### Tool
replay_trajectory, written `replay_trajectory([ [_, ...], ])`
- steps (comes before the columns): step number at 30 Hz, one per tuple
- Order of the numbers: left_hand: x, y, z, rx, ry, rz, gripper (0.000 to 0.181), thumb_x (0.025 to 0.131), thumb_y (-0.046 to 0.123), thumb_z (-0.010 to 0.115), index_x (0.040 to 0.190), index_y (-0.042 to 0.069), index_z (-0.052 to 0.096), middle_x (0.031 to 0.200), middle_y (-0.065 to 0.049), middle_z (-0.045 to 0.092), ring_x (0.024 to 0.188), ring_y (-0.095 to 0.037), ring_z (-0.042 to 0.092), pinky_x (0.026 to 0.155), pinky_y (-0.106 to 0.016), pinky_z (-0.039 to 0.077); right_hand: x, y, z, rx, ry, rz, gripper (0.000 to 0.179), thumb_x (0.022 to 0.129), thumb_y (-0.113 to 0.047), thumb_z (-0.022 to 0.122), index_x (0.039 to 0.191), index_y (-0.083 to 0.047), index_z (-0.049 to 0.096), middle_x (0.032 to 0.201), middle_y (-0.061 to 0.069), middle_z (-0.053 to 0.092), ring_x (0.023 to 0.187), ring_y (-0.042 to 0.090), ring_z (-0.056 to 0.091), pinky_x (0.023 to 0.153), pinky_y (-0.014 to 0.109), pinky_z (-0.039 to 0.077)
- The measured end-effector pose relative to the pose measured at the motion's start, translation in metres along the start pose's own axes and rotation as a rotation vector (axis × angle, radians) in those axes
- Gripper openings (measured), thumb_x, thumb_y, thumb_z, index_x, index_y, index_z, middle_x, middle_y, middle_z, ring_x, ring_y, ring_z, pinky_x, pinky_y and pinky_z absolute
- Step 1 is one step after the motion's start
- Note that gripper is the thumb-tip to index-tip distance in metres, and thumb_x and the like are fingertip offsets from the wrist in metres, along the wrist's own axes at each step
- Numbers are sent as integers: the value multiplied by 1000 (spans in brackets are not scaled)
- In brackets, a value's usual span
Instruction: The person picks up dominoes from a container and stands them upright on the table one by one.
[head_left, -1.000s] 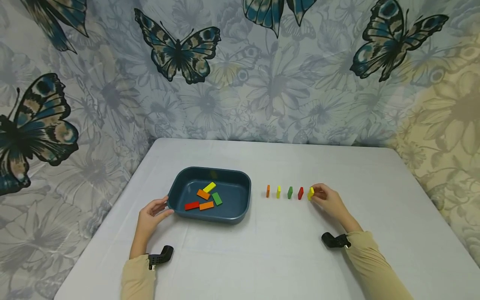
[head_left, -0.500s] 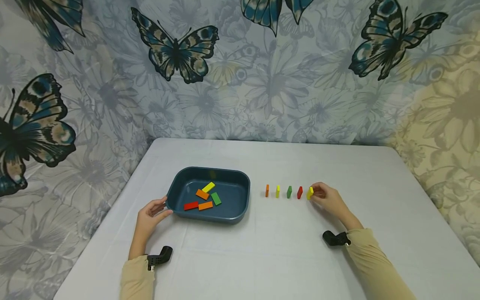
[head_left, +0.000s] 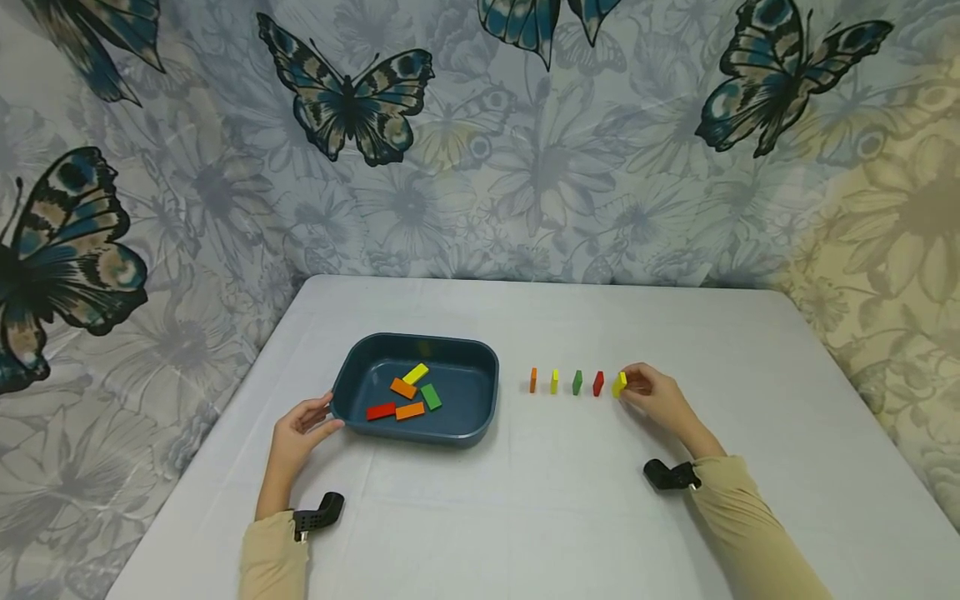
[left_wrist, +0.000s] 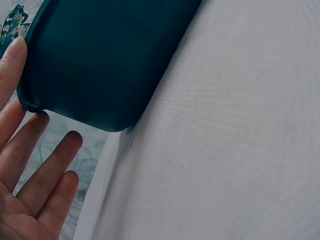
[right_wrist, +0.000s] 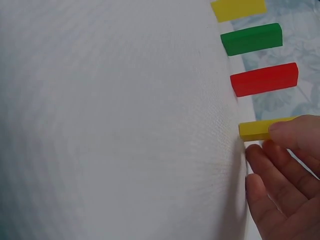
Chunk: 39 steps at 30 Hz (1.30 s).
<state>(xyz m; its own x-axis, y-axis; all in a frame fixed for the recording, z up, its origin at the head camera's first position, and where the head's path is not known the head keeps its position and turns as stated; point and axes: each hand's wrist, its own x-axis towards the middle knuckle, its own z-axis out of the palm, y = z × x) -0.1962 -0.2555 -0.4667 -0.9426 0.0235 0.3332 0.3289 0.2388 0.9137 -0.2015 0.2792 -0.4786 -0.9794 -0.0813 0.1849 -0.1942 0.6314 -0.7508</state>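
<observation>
Pinching the yellow block (head_left: 618,385) upright, likely for balance, at the row's (head_left: 577,383) three-o'clock end: the right hand (head_left: 658,400) — the left hand (head_left: 297,435), fingers extended, touches the tray (head_left: 467,387) at eight o'clock, probably steadying it

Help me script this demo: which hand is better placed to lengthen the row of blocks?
Probably the right hand: it pinches the yellow block at the end of the row, while the left hand touches the tray.
</observation>
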Motion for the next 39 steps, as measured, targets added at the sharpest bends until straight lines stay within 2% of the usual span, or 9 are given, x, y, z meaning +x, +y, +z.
replay_trajectory([
  [10,0,-2,-1,-17,-1,1,35,67,-18,68,100,-17,56,110,-30,53,89,-6,58,80,-23,48,0,3,1,23,-13,33,27,80,3,64,104,9,52,97,22,58,90,36,57,77,40,50],
  [18,0,-4,-2,-18,0,5,35,67,-17,68,100,-17,56,110,-30,53,90,-5,58,81,-24,48,0,2,1,14,-14,25,28,79,1,66,103,8,53,95,19,59,87,33,58,72,25,51],
  [24,0,-3,-2,-17,2,19,34,67,-18,68,99,-17,56,109,-28,54,90,-5,58,81,-26,48,1,0,0,18,-25,38,30,79,-1,67,105,7,53,96,18,58,87,31,57,74,29,51],
  [28,0,-3,-2,-23,4,23,35,67,-19,67,99,-18,56,109,-30,53,90,-5,58,80,-24,48,2,0,-1,21,-34,47,31,79,-3,66,106,5,53,97,17,58,88,29,57,72,24,50],
  [33,0,-2,-2,-15,-3,11,36,67,-17,68,101,-17,56,110,-31,52,90,-4,57,81,-23,48,2,1,-1,49,-49,67,34,80,-6,67,109,5,52,100,18,57,90,30,57,72,18,48],
  [39,1,-2,-3,-3,-11,2,36,68,-15,69,102,-16,56,112,-32,51,90,-4,57,82,-25,48,1,0,-3,132,-105,133,43,82,-9,65,115,10,45,106,24,53,97,35,54,72,16,48],
])
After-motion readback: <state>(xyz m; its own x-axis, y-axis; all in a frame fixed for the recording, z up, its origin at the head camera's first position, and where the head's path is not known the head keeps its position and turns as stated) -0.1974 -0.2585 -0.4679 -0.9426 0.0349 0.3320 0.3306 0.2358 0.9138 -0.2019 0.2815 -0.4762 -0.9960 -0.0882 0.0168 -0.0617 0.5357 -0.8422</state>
